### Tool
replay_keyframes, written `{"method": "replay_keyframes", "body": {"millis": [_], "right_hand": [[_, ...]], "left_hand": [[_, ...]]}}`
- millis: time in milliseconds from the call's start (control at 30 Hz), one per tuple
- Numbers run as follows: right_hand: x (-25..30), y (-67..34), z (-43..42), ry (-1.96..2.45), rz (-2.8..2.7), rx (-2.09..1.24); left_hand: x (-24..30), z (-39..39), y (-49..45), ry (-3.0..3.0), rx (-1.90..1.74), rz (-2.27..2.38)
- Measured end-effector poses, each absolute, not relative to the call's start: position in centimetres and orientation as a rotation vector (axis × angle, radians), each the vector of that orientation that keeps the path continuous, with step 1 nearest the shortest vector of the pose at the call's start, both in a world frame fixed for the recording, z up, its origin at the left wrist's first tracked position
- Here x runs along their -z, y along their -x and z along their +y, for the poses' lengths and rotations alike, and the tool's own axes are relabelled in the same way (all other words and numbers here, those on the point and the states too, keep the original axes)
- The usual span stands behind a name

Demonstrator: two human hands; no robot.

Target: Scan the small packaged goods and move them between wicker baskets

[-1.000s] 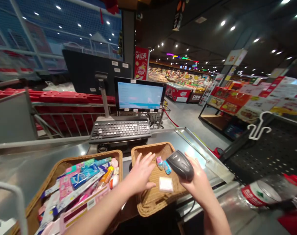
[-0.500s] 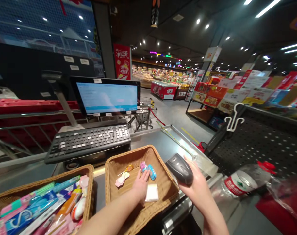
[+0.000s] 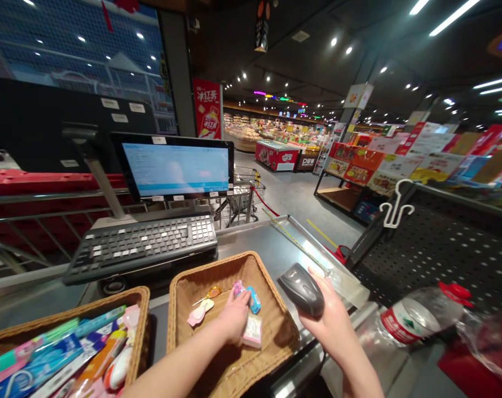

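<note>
My left hand (image 3: 234, 316) reaches down into a wicker basket (image 3: 271, 287), its fingers curled over a small pink packet (image 3: 238, 287) and partly hiding it. Right beside the fingertips lies a small blue packet (image 3: 254, 301). A small white-and-pink box (image 3: 253, 330) rests by the hand's lower side. To the left in the basket are an orange-topped stick-like item (image 3: 213, 293) and a pale pink-and-cream item (image 3: 200, 312). Past the basket's right rim, my right hand (image 3: 327, 307) is wrapped round a black barcode scanner (image 3: 301, 290), held above the counter.
A second wicker basket (image 3: 143, 320) at the lower left holds toothbrush packs and other packaged goods. Behind are a keyboard (image 3: 147, 240) and a monitor (image 3: 176, 168). A clear bottle with a red cap (image 3: 424, 315) lies right, near a black perforated panel (image 3: 449, 237).
The left hand's fingers have curled in closer over the pink packet. The white box now shows its pink printed face. My right hand keeps the scanner in nearly the same place.
</note>
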State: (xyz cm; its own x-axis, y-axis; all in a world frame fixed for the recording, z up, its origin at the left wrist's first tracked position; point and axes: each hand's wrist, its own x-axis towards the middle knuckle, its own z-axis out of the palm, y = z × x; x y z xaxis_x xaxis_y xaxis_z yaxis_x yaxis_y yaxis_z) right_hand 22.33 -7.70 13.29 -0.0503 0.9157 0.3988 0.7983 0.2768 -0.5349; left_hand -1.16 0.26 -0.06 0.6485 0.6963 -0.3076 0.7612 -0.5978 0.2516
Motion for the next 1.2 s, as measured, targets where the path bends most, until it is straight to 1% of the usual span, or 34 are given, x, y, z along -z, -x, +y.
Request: {"method": "replay_keyframes", "body": {"millis": [200,333,733,1067,1200], "right_hand": [[-13.5,-21.3,-7.3,1.513,-1.876,-0.212],[-13.7,-19.9,-7.0,1.494,-1.925,-0.221],[-14.1,-16.5,-7.5,1.402,-1.96,-0.198],[-16.0,-11.1,-7.4,1.256,-2.045,-0.145],[-16.9,-7.4,-7.7,1.205,-2.129,-0.196]], "left_hand": [[-4.9,1.0,4.9,-2.59,-0.044,1.211],[-7.5,1.0,7.7,-2.66,-0.159,1.31],[-13.0,0.1,14.2,-2.751,-0.478,1.549],[-18.4,-0.9,20.0,-2.788,-0.773,1.924],[-19.7,-1.6,21.5,-2.733,-0.863,2.097]]}}
